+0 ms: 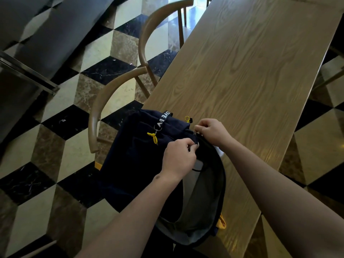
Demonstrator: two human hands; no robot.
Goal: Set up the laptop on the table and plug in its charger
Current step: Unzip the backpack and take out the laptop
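The floor (pixel 61 138) was polished stone laid in a cube pattern of black, cream and brown marble tiles, glossy enough to catch pale light near the top. A long wooden counter (pixel 251 75) with strong grain ran diagonally through the view. Two chairs (pixel 149 34) with curved wooden backs stood along its left edge. Dark panels (pixel 37 34) filled the upper left corner.

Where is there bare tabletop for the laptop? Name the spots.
The long wooden table is bare beyond the dark navy backpack, up to its far end, with curved wooden chairs along one side. The near corner is crowded: both hands, left and right, grip the backpack's opening there.
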